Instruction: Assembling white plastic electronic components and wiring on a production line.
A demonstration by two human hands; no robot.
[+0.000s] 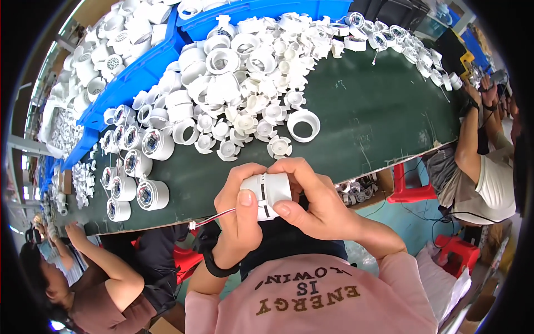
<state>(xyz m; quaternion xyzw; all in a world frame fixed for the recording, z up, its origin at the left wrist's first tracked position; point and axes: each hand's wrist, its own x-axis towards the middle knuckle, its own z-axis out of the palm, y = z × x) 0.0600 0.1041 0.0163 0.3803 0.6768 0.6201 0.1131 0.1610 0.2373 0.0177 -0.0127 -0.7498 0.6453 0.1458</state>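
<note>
Both hands grip one white cylindrical plastic housing [276, 192] just off the near edge of the table. My left hand [236, 214] is closed on its left side, thumb pressed on the wall. My right hand [314, 200] wraps the right side, its thumb low on the casing. Dark slots run along the housing's side. A thin cable with a small white connector [193, 225] hangs out to the left beside my left hand. Beyond my hands lie a white plastic ring [303, 125] and a white finned part [279, 147].
Several assembled round units [158, 145] with visible circuitry stand on the green tabletop [378, 106] at left. White parts heap against blue bins [130, 72]. More units [389, 36] lie far right. Co-workers sit left [100, 278] and right [478, 167]. A red stool [411, 186] stands beneath the right side.
</note>
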